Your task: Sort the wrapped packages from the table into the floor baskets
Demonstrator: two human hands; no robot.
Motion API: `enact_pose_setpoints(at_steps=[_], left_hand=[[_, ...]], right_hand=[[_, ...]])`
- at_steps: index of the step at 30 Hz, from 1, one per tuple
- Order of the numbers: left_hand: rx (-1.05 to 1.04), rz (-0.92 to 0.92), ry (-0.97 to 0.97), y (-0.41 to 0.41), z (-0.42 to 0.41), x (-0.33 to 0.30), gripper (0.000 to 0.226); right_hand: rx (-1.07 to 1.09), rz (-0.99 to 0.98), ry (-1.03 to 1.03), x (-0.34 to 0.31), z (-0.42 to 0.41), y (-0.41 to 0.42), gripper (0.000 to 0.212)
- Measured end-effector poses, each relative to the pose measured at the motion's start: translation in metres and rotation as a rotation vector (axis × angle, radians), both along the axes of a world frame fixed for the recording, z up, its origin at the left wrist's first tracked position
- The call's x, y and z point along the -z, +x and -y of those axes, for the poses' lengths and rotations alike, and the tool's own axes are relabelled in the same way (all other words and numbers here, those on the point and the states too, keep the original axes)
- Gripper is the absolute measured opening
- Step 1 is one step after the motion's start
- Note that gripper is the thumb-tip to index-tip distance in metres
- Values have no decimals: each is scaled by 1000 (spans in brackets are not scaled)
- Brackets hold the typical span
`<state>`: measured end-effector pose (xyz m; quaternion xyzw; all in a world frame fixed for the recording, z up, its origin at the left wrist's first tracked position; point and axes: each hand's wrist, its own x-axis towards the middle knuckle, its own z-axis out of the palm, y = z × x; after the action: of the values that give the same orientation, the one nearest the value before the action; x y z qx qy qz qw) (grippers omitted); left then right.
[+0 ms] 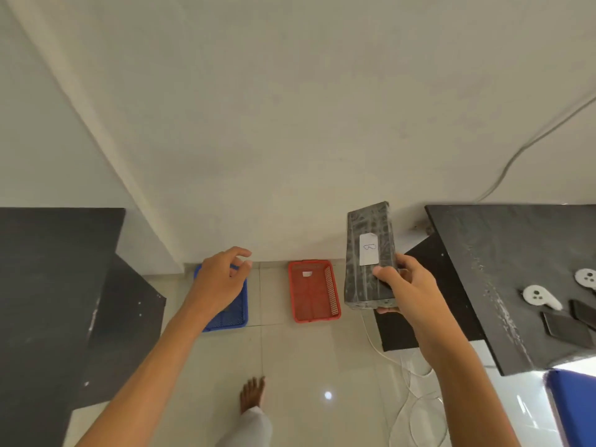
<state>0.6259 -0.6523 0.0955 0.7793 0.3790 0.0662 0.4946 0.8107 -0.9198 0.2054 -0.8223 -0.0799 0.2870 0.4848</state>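
My right hand (406,288) grips the near end of a black wrapped package (369,227), a long block with a white label marked with a handwritten letter. The package is held in the air, just right of the red basket (314,314) on the floor by the wall. That red basket holds a small white tag and no package. A blue basket (240,314) lies to its left, mostly hidden behind my left hand (219,282). My left hand hovers with fingers curled apart and holds nothing.
A black table (503,253) at right carries two white controllers (541,296) and dark flat objects (566,329). Another black table (48,269) stands at left. White cables (416,411) trail on the tiled floor. My bare foot (253,393) is between the tables.
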Motion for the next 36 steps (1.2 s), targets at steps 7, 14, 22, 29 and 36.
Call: enact_pose_setpoints(at_steps=[7,14,22,29,36], left_hand=[[-16,-150,2,115,35,39,26],[61,-491,78,188,70,178,32],[205,-603,337,274,69,521,73],[362,-716,508,277,65,762,129],[430,-643,511,261,62,824,130]], right_hand=[[87,-451,-92,77,-15,149,21],[128,-511,-195,257,-45,255,38],[-141,-445,-226,614,-65,322,65],[-471,-79,-309,861,-38,306,63],[-730,164,-394,942,-21,279,68]])
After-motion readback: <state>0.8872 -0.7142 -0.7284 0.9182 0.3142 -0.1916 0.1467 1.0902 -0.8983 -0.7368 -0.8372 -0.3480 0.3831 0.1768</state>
